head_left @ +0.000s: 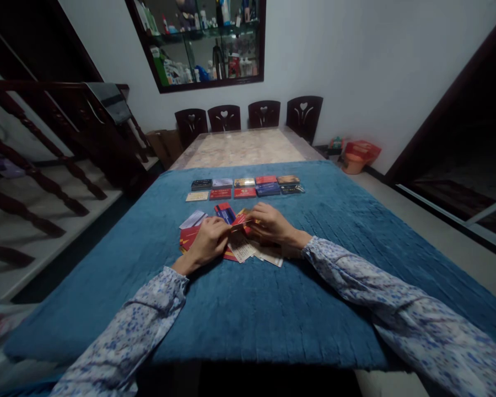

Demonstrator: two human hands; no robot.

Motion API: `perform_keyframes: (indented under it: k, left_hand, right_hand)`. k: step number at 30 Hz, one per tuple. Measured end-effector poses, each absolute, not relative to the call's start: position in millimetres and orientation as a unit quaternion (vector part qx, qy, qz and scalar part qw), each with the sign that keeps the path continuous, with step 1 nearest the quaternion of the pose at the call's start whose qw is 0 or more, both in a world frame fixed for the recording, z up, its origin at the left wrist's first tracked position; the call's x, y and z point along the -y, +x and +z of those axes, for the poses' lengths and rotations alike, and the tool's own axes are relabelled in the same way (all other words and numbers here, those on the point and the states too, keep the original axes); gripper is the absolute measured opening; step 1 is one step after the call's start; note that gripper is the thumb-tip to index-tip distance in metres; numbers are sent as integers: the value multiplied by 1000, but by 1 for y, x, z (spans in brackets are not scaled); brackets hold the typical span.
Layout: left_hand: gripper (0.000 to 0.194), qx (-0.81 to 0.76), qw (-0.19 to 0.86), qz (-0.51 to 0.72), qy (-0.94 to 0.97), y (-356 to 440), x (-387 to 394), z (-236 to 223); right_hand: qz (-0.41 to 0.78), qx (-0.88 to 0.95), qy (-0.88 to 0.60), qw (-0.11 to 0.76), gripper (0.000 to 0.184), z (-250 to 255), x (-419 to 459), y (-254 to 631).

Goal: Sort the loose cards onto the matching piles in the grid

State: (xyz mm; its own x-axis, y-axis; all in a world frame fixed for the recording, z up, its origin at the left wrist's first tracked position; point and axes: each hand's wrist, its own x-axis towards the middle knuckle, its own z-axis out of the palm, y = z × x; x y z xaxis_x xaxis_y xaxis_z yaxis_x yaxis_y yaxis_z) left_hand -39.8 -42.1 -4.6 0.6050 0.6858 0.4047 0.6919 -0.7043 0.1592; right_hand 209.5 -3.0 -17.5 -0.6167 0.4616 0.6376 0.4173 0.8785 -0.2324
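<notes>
Between my two hands, a thin card (240,225) is held tilted, its edge toward me. My left hand (209,238) pinches its left end, and my right hand (268,223) has its fingers closed at the right end. Under and around them lies a loose heap of cards: a red and yellow one (187,237) at the left, a pale one (193,219) above it, a blue and red one (224,213) behind, and whitish ones (273,256) in front. Part of the heap is hidden by my hands.
Beyond the heap, two rows of card stacks, such as a blue stack (268,189) and a red card (244,192), lie on the blue cloth (231,314). The cloth covers the near part of the stone-topped table (240,148). Several dark chairs (305,116) stand at the far end.
</notes>
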Motion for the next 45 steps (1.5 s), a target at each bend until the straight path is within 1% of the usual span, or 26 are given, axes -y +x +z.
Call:
perform_keyframes:
  k: [4,10,14,19,22,28,32,37,39,45]
  left_hand:
    - [15,403,-17,-255,-879,-36,40,-10]
    - [17,427,-33,-306,-850,-30,41,-15]
    - [17,433,-47,-314,-843,-29,42,-15]
    - [16,434,-62,-322,-839,-28,42,-15]
    - [13,430,-68,-321,-841,-29,41,-15]
    - [13,429,-64,-333,-838,-32,38,-18]
    - [9,425,-47,-354,-832,-33,38,-19]
    - [5,410,-32,-365,-835,-32,40,-17]
    - [8,404,-29,-368,-837,-32,40,-17]
    - [26,398,-21,-359,-844,-34,39,-20]
  right_hand:
    - [63,889,-242,383,15,-17,5,209]
    - [100,875,-231,413,14,-20,7,207]
    - [117,879,-245,392,13,-22,10,204]
    - [135,885,-274,351,23,-20,14,202]
    - [99,889,-306,326,20,-17,14,203]
    - [-41,902,-334,271,19,-11,14,207]
    - [-100,903,-320,267,20,-7,14,209]
    - [-129,907,-299,269,21,-4,13,212]
    - [-136,909,-294,262,20,-5,13,212]
    - [-132,914,-291,250,21,-10,12,210]
